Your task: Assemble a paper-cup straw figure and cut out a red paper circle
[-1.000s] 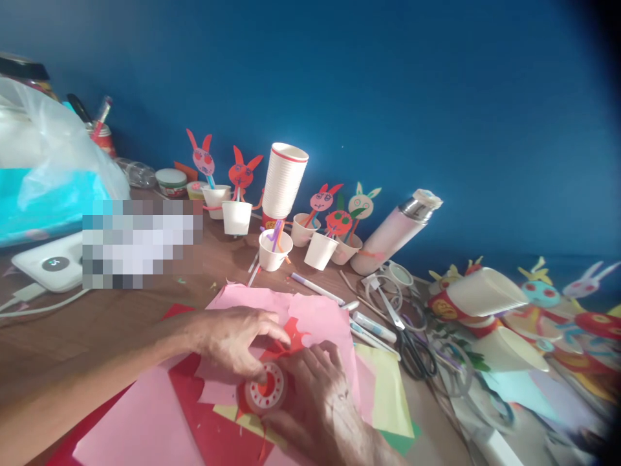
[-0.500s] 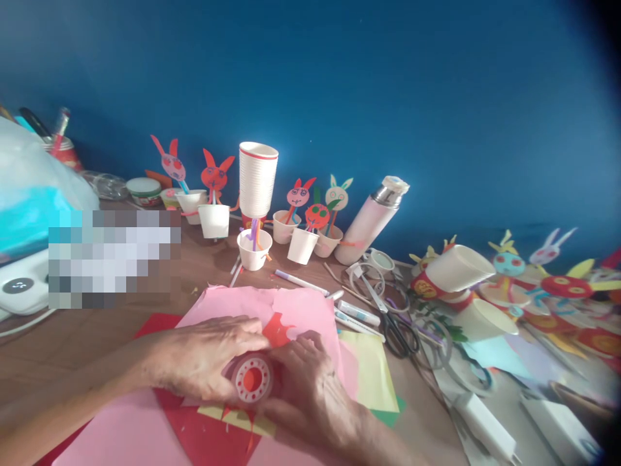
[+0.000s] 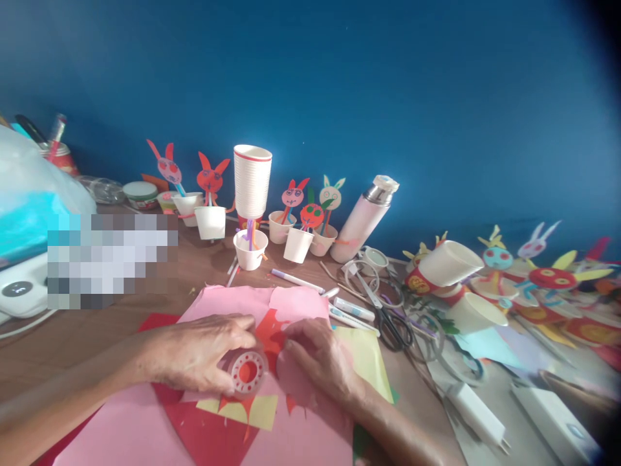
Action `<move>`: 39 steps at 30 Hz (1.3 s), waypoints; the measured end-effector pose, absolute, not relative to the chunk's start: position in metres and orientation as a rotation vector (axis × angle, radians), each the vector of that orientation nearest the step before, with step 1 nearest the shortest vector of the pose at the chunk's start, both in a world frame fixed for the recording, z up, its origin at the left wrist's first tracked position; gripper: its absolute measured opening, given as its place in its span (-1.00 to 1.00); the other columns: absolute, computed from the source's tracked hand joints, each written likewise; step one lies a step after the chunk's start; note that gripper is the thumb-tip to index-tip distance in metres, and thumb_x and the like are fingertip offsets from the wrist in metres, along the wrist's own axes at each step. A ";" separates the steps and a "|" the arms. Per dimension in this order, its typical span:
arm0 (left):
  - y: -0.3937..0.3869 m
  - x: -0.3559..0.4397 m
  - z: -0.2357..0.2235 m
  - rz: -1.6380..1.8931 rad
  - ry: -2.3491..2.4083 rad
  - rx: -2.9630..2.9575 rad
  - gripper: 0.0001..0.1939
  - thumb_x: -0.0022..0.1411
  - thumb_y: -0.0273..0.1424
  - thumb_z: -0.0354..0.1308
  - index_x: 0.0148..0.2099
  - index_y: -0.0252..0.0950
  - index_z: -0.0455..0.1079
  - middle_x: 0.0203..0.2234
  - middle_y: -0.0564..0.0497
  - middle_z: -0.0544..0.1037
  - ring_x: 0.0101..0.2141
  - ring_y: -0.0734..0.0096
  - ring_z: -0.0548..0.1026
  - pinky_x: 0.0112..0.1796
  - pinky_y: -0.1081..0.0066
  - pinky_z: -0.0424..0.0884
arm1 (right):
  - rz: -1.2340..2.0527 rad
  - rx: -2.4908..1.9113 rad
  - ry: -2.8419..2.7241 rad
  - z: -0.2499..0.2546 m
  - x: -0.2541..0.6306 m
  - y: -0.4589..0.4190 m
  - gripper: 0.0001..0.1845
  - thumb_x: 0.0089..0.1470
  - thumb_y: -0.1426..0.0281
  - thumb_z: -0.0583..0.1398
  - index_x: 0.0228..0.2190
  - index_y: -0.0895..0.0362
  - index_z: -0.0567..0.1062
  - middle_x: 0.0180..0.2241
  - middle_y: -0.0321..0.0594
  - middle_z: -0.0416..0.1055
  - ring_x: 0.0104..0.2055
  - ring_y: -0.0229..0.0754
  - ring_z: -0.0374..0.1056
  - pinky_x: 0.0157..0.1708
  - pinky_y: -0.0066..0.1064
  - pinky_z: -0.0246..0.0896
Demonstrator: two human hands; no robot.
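Head view: left hand (image 3: pixel 196 353) low in the frame, left of centre; thumb at the left rim of a white ring with holes, apparently a tape roll (image 3: pixel 247 373), fingers curved partway open above it. Firmness of grip: cannot tell. Right hand (image 3: pixel 323 362), right of the roll: fingers bent, thumb close to them, over pink paper (image 3: pixel 237 299). Whether it pinches anything: cannot tell.

Handling (judged): roll light and rigid, rim probably smooth, not fragile; best held by opposite sides of the outer rim. Orange paper (image 3: pixel 270 336) thin, limp, easily creased or torn; better taken flat near an edge.

Position: roll at lower centre, between the hands, beside the left thumb and apart from the right hand. Orange paper lies above and right of it, between the fingertips. Yellow strip (image 3: pixel 264 411) and red paper (image 3: pixel 208 430) below.

Outward: black-handled scissors (image 3: pixel 395 329) right of centre on the table (image 3: pixel 72 330); paper cup with coloured stems (image 3: pixel 250 251) above the pink paper; cup stack (image 3: pixel 252 184) upright behind it; flask (image 3: pixel 361 223) tilted at upper right of centre.
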State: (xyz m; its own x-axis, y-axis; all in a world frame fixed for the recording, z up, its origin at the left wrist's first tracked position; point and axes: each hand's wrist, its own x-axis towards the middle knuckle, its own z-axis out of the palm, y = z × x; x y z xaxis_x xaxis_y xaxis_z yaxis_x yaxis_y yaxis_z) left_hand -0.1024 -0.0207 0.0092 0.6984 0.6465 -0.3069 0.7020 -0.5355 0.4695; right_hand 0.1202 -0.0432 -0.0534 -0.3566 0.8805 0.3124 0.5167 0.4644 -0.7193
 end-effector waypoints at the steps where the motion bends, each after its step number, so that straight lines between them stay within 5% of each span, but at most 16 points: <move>1: -0.020 -0.103 0.008 -0.131 1.020 2.311 -0.73 -0.01 -0.18 0.21 -0.24 -0.16 0.48 -0.30 0.05 0.44 -0.31 0.34 0.46 -0.31 0.50 0.30 | 0.644 -1.153 -2.071 -0.053 0.120 -0.043 -0.89 0.06 0.45 0.12 -0.34 0.11 0.45 -0.35 -0.27 0.46 -0.29 -0.20 0.33 -0.24 -0.38 0.12; 7: -0.020 -0.106 0.007 -0.179 1.028 2.252 -0.61 0.02 -0.21 0.15 -0.07 -0.18 0.42 -0.18 -0.06 0.44 -0.21 0.19 0.45 -0.27 0.43 0.29 | 0.339 -1.063 -2.419 -0.052 0.118 -0.045 -0.75 -0.03 0.51 0.14 -0.25 0.09 0.46 -0.30 -0.23 0.38 -0.28 -0.17 0.23 -0.21 -0.27 0.00; 14: -0.018 -0.106 0.005 -0.198 1.039 2.265 -0.59 0.02 -0.25 0.14 -0.03 -0.16 0.39 -0.13 -0.07 0.43 -0.20 0.17 0.44 -0.29 0.43 0.28 | 0.030 -0.949 -2.579 -0.049 0.118 -0.041 -0.94 0.05 0.38 0.18 -0.43 0.08 0.46 -0.32 -0.24 0.36 -0.31 -0.18 0.17 -0.21 -0.25 -0.03; 23: -0.018 -0.106 0.007 -0.148 1.012 2.254 -0.66 0.04 -0.25 0.12 -0.11 -0.19 0.44 -0.25 -0.06 0.45 -0.25 0.19 0.45 -0.30 0.42 0.27 | 0.055 -0.915 -2.597 -0.047 0.120 -0.041 -0.93 0.07 0.38 0.17 -0.43 0.08 0.45 -0.29 -0.27 0.37 -0.30 -0.20 0.18 -0.21 -0.27 -0.02; 32: -0.018 -0.109 0.005 -0.200 1.036 2.294 -0.58 0.05 -0.28 0.13 0.00 -0.18 0.39 -0.05 -0.10 0.42 -0.09 0.08 0.42 -0.24 0.39 0.32 | 0.053 -0.938 -2.610 -0.048 0.119 -0.041 -0.93 0.06 0.36 0.17 -0.43 0.09 0.44 -0.31 -0.25 0.36 -0.32 -0.20 0.17 -0.21 -0.27 -0.01; 39: -0.018 -0.108 0.008 -0.220 1.025 2.305 -0.60 0.03 -0.29 0.14 -0.03 -0.19 0.40 -0.08 -0.09 0.44 -0.11 0.11 0.43 -0.25 0.41 0.32 | 0.027 -0.914 -2.563 -0.048 0.118 -0.041 -0.96 0.03 0.37 0.19 -0.43 0.07 0.44 -0.36 -0.26 0.34 -0.34 -0.21 0.18 -0.22 -0.30 0.00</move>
